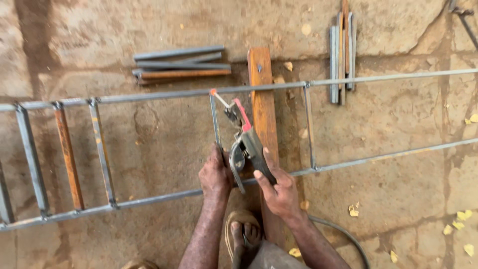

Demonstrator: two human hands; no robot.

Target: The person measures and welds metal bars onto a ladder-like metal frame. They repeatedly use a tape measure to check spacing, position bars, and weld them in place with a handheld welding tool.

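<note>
Head view, looking straight down: the right hand is seen with its fingers wrapped shut around the dark grip of a welding electrode holder, whose red lever points up and away from the body. A thin electrode rod is clamped in the holder and runs up and to the left, its glowing orange tip touching the upper rail just where an upright rung meets it. The left hand is closed around the lower end of that same rung, just left of the holder, so both hands are nearly touching. The rung's long axis runs away from the body; the two rails of the ladder-like steel frame run left to right across it, the lower rail passing under the hands. A rusty brown plank lies beneath the frame, beside the rung. The frame rests on the stone floor. Loose bundles of cut steel bars lie beyond the frame. A sandalled foot is visible between the forearms.
</note>
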